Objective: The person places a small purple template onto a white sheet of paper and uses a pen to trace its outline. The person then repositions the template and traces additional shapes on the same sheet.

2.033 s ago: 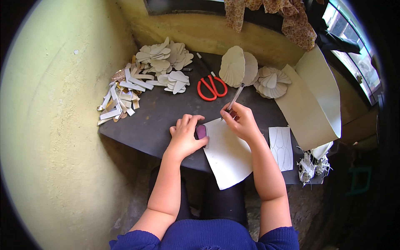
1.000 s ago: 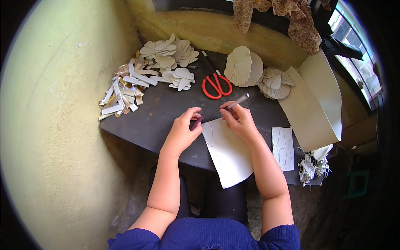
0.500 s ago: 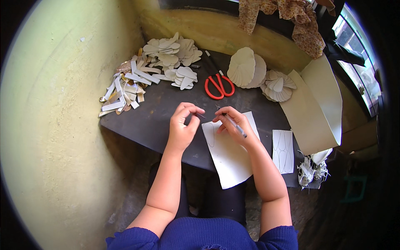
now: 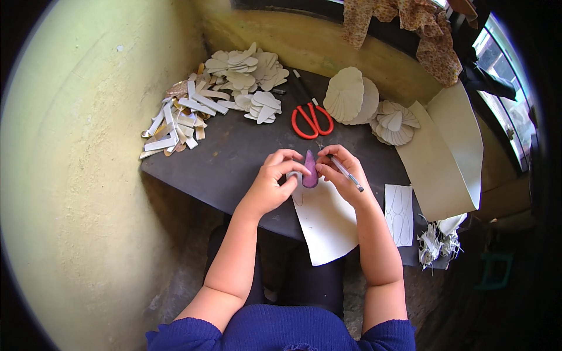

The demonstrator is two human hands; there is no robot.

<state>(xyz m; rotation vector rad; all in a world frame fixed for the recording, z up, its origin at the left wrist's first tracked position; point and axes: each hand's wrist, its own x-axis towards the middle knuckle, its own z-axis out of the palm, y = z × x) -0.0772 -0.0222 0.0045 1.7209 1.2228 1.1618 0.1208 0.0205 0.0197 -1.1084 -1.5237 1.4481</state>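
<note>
A flat purple teardrop-shaped piece [image 4: 310, 171] stands upright between my hands, pointed end up, over the white sheet [image 4: 325, 234]. My left hand [image 4: 269, 181] has its curled fingers on the piece's left side, the index fingertip over its face. With a clear-barrelled pen [image 4: 346, 174] held slantwise in its fingers, my right hand [image 4: 345, 172] also touches the piece's right edge with its fingertips. A drawn rounded outline shows near the sheet's upper left edge, partly behind my left fingers.
Red-handled scissors [image 4: 313, 121] lie beyond my hands. White petal-shaped cutouts [image 4: 249, 70] and strips [image 4: 175, 120] heap at the far left. Fanned cutouts [image 4: 345, 96] stand at the back right. A bent card sheet [image 4: 436, 158], an outlined card [image 4: 398, 215] and shredded scraps [image 4: 432, 245] are at right.
The purple piece, seen only as a thin edge at my left fingertips before, now faces me. My hands have come together around it, the left moving right; the pen stays in my right hand.
</note>
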